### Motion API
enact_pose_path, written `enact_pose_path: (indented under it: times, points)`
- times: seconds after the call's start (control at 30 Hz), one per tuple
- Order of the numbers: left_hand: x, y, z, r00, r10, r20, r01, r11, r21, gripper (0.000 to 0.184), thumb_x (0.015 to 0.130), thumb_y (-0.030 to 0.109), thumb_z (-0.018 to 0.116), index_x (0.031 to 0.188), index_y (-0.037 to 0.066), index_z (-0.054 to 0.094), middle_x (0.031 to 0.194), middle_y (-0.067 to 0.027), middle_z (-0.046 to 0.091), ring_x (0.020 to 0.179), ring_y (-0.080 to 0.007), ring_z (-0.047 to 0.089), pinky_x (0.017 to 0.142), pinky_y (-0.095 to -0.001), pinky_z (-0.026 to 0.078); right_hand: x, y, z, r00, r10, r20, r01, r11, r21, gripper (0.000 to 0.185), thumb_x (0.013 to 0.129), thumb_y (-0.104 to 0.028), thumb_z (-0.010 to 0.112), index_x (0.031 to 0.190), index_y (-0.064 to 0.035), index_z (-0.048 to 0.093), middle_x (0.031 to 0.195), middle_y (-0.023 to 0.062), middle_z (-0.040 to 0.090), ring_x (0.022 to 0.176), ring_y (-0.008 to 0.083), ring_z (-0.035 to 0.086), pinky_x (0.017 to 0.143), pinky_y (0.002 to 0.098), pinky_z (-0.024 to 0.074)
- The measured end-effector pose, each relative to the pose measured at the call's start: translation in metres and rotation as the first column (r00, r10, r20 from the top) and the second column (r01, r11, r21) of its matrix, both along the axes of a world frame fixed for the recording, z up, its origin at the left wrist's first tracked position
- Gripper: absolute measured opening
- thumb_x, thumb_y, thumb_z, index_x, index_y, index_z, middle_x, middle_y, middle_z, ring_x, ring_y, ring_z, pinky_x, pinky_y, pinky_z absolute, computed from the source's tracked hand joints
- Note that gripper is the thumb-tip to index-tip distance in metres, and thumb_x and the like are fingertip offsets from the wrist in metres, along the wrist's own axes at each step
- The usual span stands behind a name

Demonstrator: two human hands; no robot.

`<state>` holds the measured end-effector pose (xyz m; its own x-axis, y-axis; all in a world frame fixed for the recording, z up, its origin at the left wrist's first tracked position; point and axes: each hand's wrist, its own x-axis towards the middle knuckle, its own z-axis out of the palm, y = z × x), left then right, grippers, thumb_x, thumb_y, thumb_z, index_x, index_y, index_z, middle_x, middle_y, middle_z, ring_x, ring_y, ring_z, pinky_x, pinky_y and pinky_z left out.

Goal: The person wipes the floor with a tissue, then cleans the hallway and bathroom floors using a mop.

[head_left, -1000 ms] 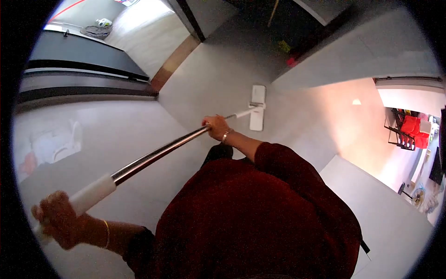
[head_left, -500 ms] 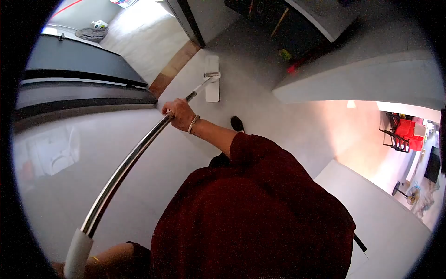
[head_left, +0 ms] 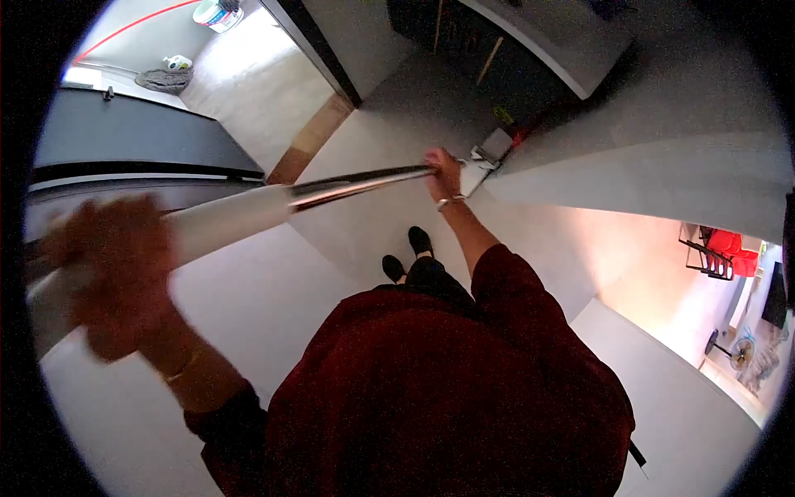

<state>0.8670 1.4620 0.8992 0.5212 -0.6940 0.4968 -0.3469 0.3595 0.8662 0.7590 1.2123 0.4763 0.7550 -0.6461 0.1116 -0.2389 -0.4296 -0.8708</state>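
A flat mop with a long shiny metal pole (head_left: pixel 356 189) stretches across the view from left to right. My left hand (head_left: pixel 120 277), blurred and close to the camera, is closed around the thick white grip (head_left: pixel 240 219) at the pole's upper end. Farther down, my right hand (head_left: pixel 445 176) is wrapped round the metal part of the pole. Just beyond it, the pale mop head (head_left: pixel 497 146) lies on the floor beside the foot of a light wall, partly hidden by my hand.
My dark shoes (head_left: pixel 420 241) stand on the grey floor (head_left: pixel 356 240). An open doorway with a brown threshold (head_left: pixel 310 139) is at upper left, with a dark door (head_left: pixel 132 128) beside it and a white bucket (head_left: pixel 218 15) beyond. Red chairs (head_left: pixel 729 248) and a fan (head_left: pixel 739 352) are at right.
The mop head has swung right from near the threshold to the wall. My left hand has risen from the bottom left with the grip, while my right hand has moved right.
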Motion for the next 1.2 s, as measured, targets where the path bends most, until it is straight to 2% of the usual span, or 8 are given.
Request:
enact_pose_path:
  times: [0.07,0.43,0.6,0.83,1.0,1.07,1.13,1.2]
  points:
    - [-0.007,-0.013,-0.017,1.0,-0.022,-0.016,0.023,0.999,0.049,0.015,0.08,0.022,0.051,0.088,0.011,0.046,0.056,0.0006,0.042,0.044,-0.0099,0.041,0.044,-0.027,0.039,-0.014,-0.024,-0.015,0.972,0.123,-0.202,-0.154,0.978,-0.143,0.015,0.068,-0.012,0.059,0.08,-0.0034,0.057,0.077,0.0117,0.059,0.075,0.0297,0.054,0.071,0.0377,0.0416]
    - [-0.096,0.032,0.039,0.866,0.496,0.059,-0.497,0.868,0.005,0.021,0.062,0.001,0.056,0.059,0.011,0.039,0.049,0.0048,0.034,0.038,-0.0057,0.03,0.041,-0.0173,0.028,0.057,0.086,-0.002,0.843,0.533,-0.08,-0.539,0.835,-0.113,0.009,0.066,-0.006,0.053,0.074,-0.0087,0.055,0.072,0.0084,0.058,0.074,0.0285,0.054,0.074,0.0374,0.0381]
    - [-0.123,0.022,0.058,0.874,0.467,0.132,-0.468,0.883,-0.026,0.014,0.067,0.011,0.056,0.069,0.01,0.043,0.064,-0.0011,0.04,0.053,-0.0109,0.037,0.053,-0.028,0.032,0.088,0.119,0.023,0.718,0.691,0.082,-0.696,0.713,0.084,0.004,0.069,-0.007,0.052,0.072,-0.0073,0.052,0.069,0.011,0.056,0.071,0.0312,0.053,0.071,0.0363,0.0403]
    - [-0.11,0.083,0.069,0.883,0.466,0.058,-0.458,0.882,-0.115,0.02,0.072,0.025,0.057,0.078,0.01,0.045,0.085,-0.0076,0.045,0.074,-0.0172,0.043,0.072,-0.0422,0.033,0.118,0.076,0.044,0.721,0.692,0.033,-0.687,0.72,-0.098,0.002,0.068,-0.006,0.053,0.07,-0.007,0.053,0.065,0.0135,0.056,0.068,0.0327,0.055,0.059,0.0411,0.0426]
    - [-0.058,0.08,-0.013,0.887,0.447,-0.112,-0.452,0.892,-0.019,0.029,0.076,0.035,0.058,0.085,0.01,0.047,0.1,-0.0122,0.049,0.09,-0.0217,0.047,0.086,-0.0523,0.034,0.171,-0.015,0.001,0.846,0.528,-0.079,-0.515,0.768,-0.382,0.009,0.066,0.001,0.057,0.071,-0.0065,0.055,0.074,0.0106,0.058,0.073,0.0291,0.056,0.062,0.0352,0.046]
    - [-0.032,0.037,-0.054,0.832,0.553,0.042,-0.548,0.808,0.216,0.03,0.078,0.037,0.058,0.085,0.01,0.047,0.101,-0.0129,0.055,0.094,-0.0244,0.05,0.091,-0.0468,0.035,0.176,-0.042,0.011,0.885,0.453,-0.109,-0.465,0.876,-0.131,0.025,0.061,-0.002,0.065,0.084,-0.0085,0.059,0.091,0.0109,0.056,0.084,0.0305,0.053,0.073,0.0376,0.0438]
    - [-0.01,0.014,-0.117,0.849,0.514,-0.125,-0.477,0.846,0.239,0.025,0.08,0.029,0.058,0.088,0.007,0.049,0.102,-0.0126,0.056,0.105,-0.0283,0.048,0.094,-0.044,0.033,0.186,-0.047,-0.009,0.897,0.422,-0.133,-0.442,0.86,-0.254,0.032,0.062,-0.002,0.067,0.092,-0.0093,0.058,0.102,0.0092,0.053,0.093,0.0293,0.05,0.08,0.0371,0.0423]
    - [0.002,0.004,-0.156,0.791,0.499,-0.354,-0.469,0.866,0.172,0.006,0.077,0.001,0.052,0.082,0.004,0.051,0.102,-0.0134,0.056,0.11,-0.0301,0.046,0.095,-0.0415,0.032,0.191,-0.039,-0.019,0.898,0.392,-0.198,-0.436,0.852,-0.289,0.038,0.064,-0.003,0.067,0.099,-0.0101,0.056,0.11,0.0086,0.049,0.102,0.0284,0.046,0.085,0.0363,0.0405]
